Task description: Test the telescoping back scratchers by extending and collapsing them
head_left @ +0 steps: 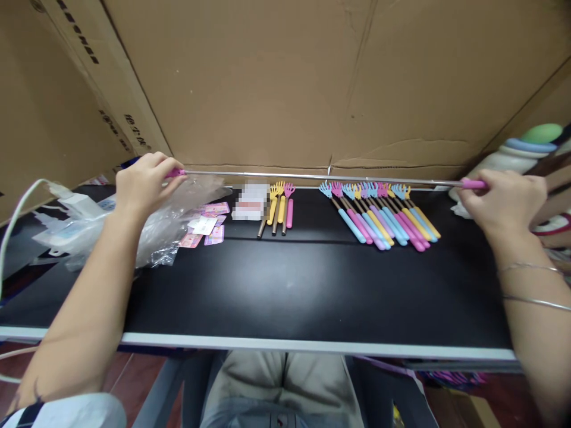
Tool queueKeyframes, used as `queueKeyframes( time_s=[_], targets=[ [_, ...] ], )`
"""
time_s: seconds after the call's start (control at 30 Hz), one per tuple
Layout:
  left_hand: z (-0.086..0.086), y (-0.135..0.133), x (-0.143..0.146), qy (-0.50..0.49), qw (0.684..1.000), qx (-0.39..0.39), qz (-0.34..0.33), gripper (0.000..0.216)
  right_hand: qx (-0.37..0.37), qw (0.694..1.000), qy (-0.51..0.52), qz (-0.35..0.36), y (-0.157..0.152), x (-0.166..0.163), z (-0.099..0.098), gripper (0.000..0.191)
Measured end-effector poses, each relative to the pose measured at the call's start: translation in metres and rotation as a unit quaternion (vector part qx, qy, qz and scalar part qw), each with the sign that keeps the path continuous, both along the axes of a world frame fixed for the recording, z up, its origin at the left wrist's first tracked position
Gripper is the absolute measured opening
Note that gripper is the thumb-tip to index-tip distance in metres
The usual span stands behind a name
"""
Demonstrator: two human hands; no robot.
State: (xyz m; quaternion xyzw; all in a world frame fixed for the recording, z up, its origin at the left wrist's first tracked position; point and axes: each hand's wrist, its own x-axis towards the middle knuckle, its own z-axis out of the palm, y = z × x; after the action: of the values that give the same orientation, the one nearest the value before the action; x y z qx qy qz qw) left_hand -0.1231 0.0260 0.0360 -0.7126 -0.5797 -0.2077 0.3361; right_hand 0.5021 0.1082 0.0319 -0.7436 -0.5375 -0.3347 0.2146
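A telescopic back scratcher (pixel 321 176) with pink ends is drawn out long and spans the desk just in front of the cardboard. My left hand (pixel 149 181) is closed on its left pink end, and most of that end is hidden by my fingers. At the far right my right hand (pixel 508 199) grips the other pink end. Below the rod, on the right, lies a row of short back scratchers (pixel 383 217) in blue, pink, purple and yellow. Left of the middle rest several yellow and pink scratcher parts (pixel 279 208), with bare metal rods among them.
Clear plastic bags (pixel 163 229) lie under my left forearm, beside small printed cards (pixel 214 208) and a blurred-out white stack (pixel 252 201). Cardboard (pixel 267 83) walls the back. A white bottle (pixel 513 154) with a green top stands at right. A white cable (pixel 15 220) hangs at left.
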Motion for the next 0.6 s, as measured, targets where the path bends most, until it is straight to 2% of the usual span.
queueKeyframes(
  time_s=[0.13, 0.27, 0.43, 0.6],
  targets=[
    [0.003, -0.004, 0.005, 0.01, 0.998, 0.05, 0.021, 0.021, -0.022, 0.999, 0.033, 0.004, 0.005, 0.009, 0.002, 0.022],
    [0.006, -0.008, 0.01, 0.004, 0.998, 0.064, 0.015, 0.021, -0.078, 0.994, 0.072, -0.029, 0.001, 0.01, 0.005, 0.021],
    [0.006, -0.007, 0.013, -0.032, 0.994, 0.086, 0.065, 0.02, 0.012, 1.0, 0.016, 0.008, -0.018, 0.0, -0.003, 0.027],
    [0.003, -0.002, 0.011, -0.045, 0.992, 0.078, 0.093, 0.025, 0.014, 1.0, 0.024, -0.013, -0.021, -0.003, -0.002, 0.027]
  ],
)
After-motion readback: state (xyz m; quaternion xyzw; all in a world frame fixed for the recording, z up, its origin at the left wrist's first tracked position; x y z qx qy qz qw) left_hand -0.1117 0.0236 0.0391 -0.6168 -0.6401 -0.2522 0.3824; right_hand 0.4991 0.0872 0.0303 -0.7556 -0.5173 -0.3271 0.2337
